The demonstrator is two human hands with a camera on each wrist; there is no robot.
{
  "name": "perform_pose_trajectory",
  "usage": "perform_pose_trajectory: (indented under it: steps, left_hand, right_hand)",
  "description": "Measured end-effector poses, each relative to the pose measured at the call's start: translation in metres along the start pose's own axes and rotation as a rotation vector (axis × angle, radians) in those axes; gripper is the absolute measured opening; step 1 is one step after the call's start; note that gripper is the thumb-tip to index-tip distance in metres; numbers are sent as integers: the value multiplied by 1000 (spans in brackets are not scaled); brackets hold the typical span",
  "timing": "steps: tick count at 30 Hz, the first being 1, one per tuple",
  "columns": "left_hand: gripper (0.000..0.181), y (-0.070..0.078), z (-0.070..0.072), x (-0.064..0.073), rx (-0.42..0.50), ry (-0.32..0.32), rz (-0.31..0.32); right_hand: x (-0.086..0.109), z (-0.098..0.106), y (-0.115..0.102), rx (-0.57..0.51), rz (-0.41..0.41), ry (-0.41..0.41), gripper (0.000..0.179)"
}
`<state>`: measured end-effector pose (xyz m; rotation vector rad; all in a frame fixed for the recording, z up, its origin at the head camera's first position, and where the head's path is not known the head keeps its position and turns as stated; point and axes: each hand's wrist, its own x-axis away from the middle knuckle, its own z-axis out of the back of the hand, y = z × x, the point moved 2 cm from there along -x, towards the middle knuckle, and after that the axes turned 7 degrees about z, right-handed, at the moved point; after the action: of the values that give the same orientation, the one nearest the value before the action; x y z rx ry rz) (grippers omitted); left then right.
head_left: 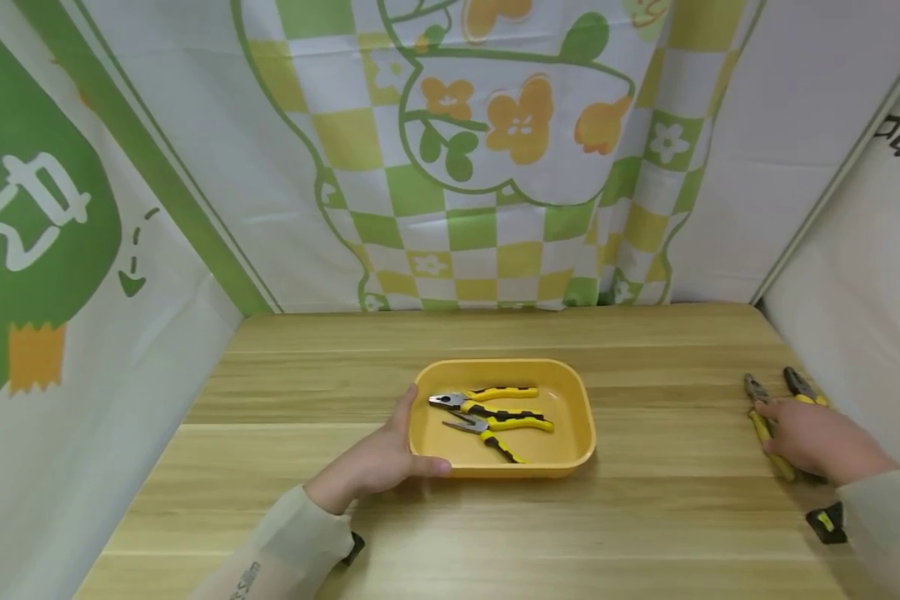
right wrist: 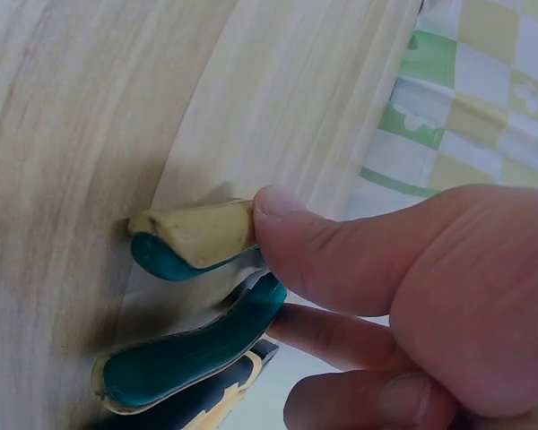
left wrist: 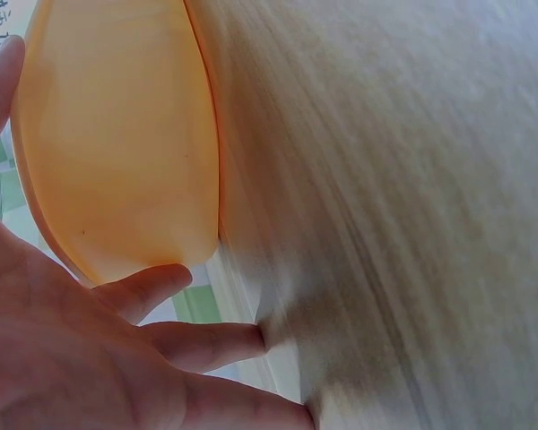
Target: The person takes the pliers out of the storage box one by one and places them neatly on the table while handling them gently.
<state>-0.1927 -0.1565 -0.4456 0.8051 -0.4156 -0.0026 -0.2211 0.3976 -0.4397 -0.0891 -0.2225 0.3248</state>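
Observation:
My left hand (head_left: pixel 378 458) rests against the left end of a yellow plastic tray (head_left: pixel 581 417), its thumb at the front rim. The left wrist view shows its fingers spread and fairly straight, the index on the tray wall and others touching the table. Inside the tray lie combination pliers (head_left: pixel 450 401) and long-nose pliers (head_left: pixel 483 424), both with yellow-and-black handles. At the table's right side my right hand (head_left: pixel 825 433) pinches pliers (head_left: pixel 762 427) between thumb and fingers. Their yellow-and-teal handles (right wrist: pixel 197 237) show in the right wrist view.
Another pair of pliers (head_left: pixel 798 385) with dark jaws lies just right of the held pair, partly hidden by the right hand. A wooden table (head_left: pixel 292 375) carries everything. Printed curtains (head_left: pixel 495 250) enclose the back and sides.

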Motion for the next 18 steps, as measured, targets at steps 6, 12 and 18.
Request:
perform_pose_trajectory:
  steps: [6,12,18]
  left_hand:
    - [129,-1,-1,-2,4,-3,-10]
    - [130,-1,0,-3,8,-4,-12]
    - [130,0,1,0,13,-3,-17]
  right_hand:
    - [2,1,4,-13,-13,-13,64]
    - [3,2,3,-18,-16,5,63]
    - [2,-2,10,-66,-40,3,67]
